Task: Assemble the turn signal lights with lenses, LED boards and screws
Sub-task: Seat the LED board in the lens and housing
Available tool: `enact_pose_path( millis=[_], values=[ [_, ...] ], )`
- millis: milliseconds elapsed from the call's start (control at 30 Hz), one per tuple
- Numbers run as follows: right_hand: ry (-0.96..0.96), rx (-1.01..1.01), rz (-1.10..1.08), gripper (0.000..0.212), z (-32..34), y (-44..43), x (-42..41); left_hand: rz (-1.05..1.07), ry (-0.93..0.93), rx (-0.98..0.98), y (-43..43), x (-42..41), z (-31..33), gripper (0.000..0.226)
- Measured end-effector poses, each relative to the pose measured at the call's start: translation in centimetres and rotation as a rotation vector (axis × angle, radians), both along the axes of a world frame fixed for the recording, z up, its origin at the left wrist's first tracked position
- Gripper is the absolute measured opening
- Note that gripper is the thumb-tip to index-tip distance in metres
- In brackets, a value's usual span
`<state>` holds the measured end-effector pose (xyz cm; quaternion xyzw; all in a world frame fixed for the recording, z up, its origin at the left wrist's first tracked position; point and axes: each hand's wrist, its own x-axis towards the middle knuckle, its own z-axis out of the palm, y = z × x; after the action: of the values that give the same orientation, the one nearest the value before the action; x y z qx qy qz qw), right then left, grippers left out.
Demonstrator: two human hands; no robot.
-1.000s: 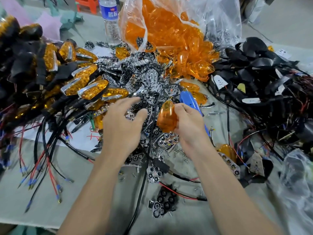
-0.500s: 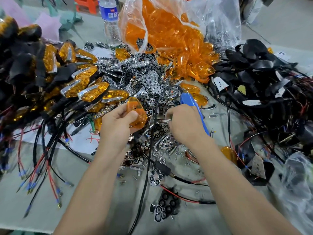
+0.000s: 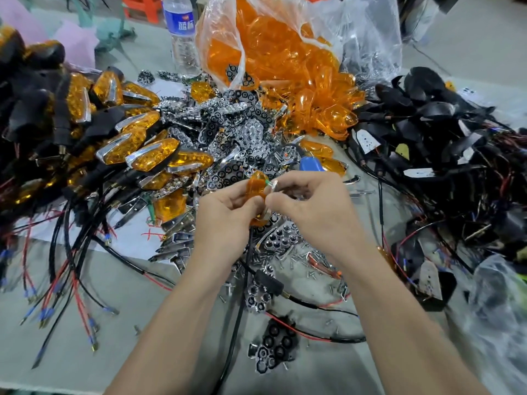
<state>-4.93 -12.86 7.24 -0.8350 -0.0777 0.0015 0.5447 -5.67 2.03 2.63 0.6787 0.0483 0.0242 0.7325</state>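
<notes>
My left hand (image 3: 225, 220) grips an orange lens (image 3: 256, 186) upright above the middle of the table. My right hand (image 3: 310, 208) pinches a small chrome piece (image 3: 274, 184) against the lens's right edge; what exactly it is I cannot make out. Both hands touch around the lens. Chrome reflector and LED pieces (image 3: 228, 138) lie heaped behind the hands. Loose screws (image 3: 296, 259) are scattered under my right wrist. A blue screwdriver handle (image 3: 310, 164) shows just beyond my right hand.
A clear bag of orange lenses (image 3: 285, 67) stands at the back. Finished amber lights (image 3: 148, 155) with black wires pile up on the left. Black housings with wires (image 3: 445, 143) fill the right. A water bottle (image 3: 182, 32) stands at the back left.
The lens went from my right hand to my left. My right hand then picked up a small chrome piece and both hands came together at the lens.
</notes>
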Motion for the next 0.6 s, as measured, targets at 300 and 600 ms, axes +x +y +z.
enact_pose_path(
  millis=[300, 600],
  values=[
    [0.059, -0.133, -0.023, 0.014, -2.1, -0.2, -0.6, -0.013, 0.007, 0.016, -0.5, -0.7, 0.3, 0.046],
    [0.179, -0.241, 0.042, 0.026, -1.9, -1.4, 0.1, -0.052, -0.030, 0.193, -0.4, -1.2, 0.4, 0.043]
  ],
)
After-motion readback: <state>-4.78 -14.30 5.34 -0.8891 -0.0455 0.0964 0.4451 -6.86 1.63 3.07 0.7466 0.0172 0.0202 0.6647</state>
